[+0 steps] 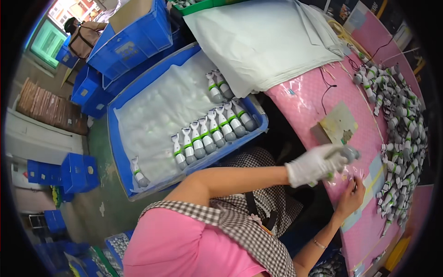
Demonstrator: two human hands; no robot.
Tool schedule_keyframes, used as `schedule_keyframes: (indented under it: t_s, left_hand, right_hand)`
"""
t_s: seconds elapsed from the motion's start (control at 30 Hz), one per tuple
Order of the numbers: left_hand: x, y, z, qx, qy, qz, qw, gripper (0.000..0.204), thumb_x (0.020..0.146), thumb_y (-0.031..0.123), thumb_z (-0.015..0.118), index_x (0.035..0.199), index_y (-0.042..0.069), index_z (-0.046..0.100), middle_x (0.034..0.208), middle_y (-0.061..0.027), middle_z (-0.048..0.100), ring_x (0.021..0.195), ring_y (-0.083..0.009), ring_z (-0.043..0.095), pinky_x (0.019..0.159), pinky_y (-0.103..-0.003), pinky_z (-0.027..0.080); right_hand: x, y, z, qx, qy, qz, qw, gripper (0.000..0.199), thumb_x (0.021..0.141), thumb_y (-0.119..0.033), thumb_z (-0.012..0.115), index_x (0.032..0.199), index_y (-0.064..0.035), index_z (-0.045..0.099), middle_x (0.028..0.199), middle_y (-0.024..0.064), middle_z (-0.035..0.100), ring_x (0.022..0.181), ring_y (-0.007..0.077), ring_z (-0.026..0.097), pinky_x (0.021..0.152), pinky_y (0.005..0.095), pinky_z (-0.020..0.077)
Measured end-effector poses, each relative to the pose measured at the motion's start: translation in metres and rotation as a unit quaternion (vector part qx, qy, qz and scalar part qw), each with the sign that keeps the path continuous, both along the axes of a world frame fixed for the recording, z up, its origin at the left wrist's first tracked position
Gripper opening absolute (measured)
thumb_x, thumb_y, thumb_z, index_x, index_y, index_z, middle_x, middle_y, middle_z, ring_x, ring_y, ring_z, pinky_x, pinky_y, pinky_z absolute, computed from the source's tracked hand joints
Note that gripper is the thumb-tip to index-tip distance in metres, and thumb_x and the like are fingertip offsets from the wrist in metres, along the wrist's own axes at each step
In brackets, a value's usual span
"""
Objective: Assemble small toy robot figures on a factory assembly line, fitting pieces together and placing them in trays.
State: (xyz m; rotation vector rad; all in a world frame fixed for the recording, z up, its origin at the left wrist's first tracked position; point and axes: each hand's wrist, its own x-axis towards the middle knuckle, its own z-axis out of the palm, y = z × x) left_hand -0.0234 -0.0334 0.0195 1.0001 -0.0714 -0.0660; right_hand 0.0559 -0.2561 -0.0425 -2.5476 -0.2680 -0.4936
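Note:
My left hand [314,167], in a white glove, is closed round a handheld piece [351,154] with a rounded grey end. A bit of green shows under the glove; the rest of the piece is hidden and slightly blurred. Just below it, my bare right hand [351,197] has its fingertips pinched together over the pink table [304,99]. What they hold, if anything, is too small to make out. Beyond the glove sits a small beige block [339,123] with a worn top. At the right lies a heap of similar grey-and-white pieces [401,120] with green bands.
A blue crate [113,152] lined with white sheet stands to my left, with several banded pieces in a row. White sheets [267,41] lie stacked across the table's far end. More blue bins [134,48] stand behind; a person [85,39] is at the far left.

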Motion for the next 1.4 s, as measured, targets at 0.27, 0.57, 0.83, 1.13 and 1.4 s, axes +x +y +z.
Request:
schedule_keyframes:
  t_s: [0.27,0.57,0.83,1.13,1.4]
  left_hand:
    - [-0.13,0.254,-0.014,0.739,0.172,0.204,0.618,0.045,0.076,0.03,0.07,0.113,0.006,0.06,0.096,-0.0161,0.065,0.088,-0.0304,0.063,0.081,-0.038,0.049]
    - [-0.109,0.329,-0.071,0.881,0.131,-0.046,0.452,0.019,0.069,0.014,0.066,0.087,0.012,0.066,0.082,-0.0115,0.065,0.082,-0.0295,0.064,0.073,-0.042,0.049]
    - [-0.129,0.389,-0.137,0.825,-0.202,0.09,0.52,0.023,0.063,0.006,0.061,0.082,0.017,0.068,0.078,-0.0052,0.054,0.079,-0.0266,0.054,0.08,-0.045,0.041]
    - [-0.109,0.363,-0.145,0.822,-0.221,0.138,0.506,0.032,0.061,-0.002,0.06,0.092,0.005,0.062,0.088,-0.0121,0.057,0.084,-0.0323,0.055,0.072,-0.042,0.043]
    - [-0.103,0.317,-0.095,0.818,-0.08,0.261,0.506,0.03,0.078,-0.007,0.055,0.108,-0.001,0.06,0.104,-0.0161,0.061,0.1,-0.0315,0.058,0.087,-0.041,0.045]
  right_hand:
    - [0.016,0.052,0.001,-0.1,-0.238,0.027,0.966,0.021,0.082,-0.012,0.065,0.103,-0.0074,0.069,0.103,0.0095,0.065,0.092,0.0272,0.061,0.079,0.0378,0.0477]
    - [0.012,0.044,-0.005,-0.042,-0.186,0.045,0.981,0.018,0.084,-0.004,0.063,0.1,-0.0049,0.069,0.108,0.0135,0.063,0.097,0.0277,0.06,0.077,0.0352,0.0502]
    - [0.012,0.001,0.008,0.051,-0.142,-0.031,0.988,0.016,0.08,-0.002,0.063,0.095,-0.0027,0.067,0.1,0.0141,0.064,0.096,0.0297,0.061,0.084,0.0356,0.0473]
    - [0.126,-0.063,0.0,0.07,-0.127,-0.074,0.987,0.033,0.079,-0.013,0.065,0.112,-0.0051,0.061,0.099,0.0145,0.063,0.083,0.029,0.062,0.072,0.0375,0.0496]
    - [0.182,-0.027,0.016,0.017,-0.059,-0.096,0.994,0.048,0.074,-0.028,0.075,0.112,-0.0063,0.055,0.094,0.0157,0.063,0.091,0.0336,0.06,0.077,0.0437,0.0497]
